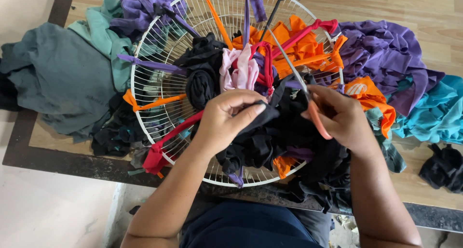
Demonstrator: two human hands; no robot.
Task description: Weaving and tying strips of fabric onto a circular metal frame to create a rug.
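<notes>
Grey-green cloth (58, 74): heaped well to the left of the left hand, on the wooden table (434, 21).
Wire grille (159, 50): round, white, under both hands; strips tied through its bars.
Left hand (224, 122): closed — pinching a black fabric strip (263, 115) between thumb and fingers.
Right hand (345, 120): closed on orange-handled scissors (308, 96), blades pointing away, just right of the strip.
Step, judged: trimming or cutting the strip.
Next move calls for: strip held taut, blades brought across it — clear of the left fingertips.
</notes>
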